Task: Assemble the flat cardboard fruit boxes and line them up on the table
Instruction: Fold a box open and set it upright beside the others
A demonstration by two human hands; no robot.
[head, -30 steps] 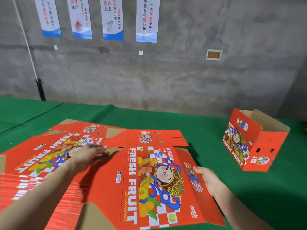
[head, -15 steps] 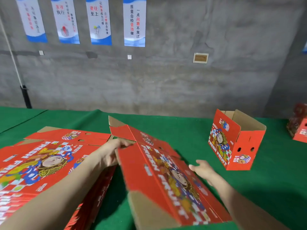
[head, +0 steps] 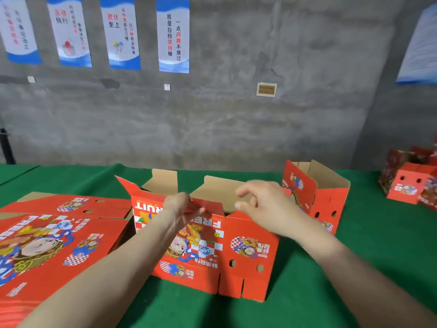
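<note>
— Grey concrete wall [head: 236,126]: what hangs on it?
— Posters [head: 173,35] with Chinese writing; below lies a green tabletop [head: 354,268].
— And the print on the half-opened box [head: 236,256]?
— "FRUIT" and "FRE", upside down. It stands beside the flat stack [head: 59,237]. The left hand [head: 179,209] pinches its near top flap; the right hand [head: 264,204] hovers above the opening, fingers loose, grasping nothing.

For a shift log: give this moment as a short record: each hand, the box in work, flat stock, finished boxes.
left hand: grips an upper flap of the half-built box
right hand: open, above the box's opening, holding nothing
half-built box: stands on the green table, flaps up
flat stack: lies left of that box
finished box: stands behind right, open upward
further boxes: far right, blurred
</note>
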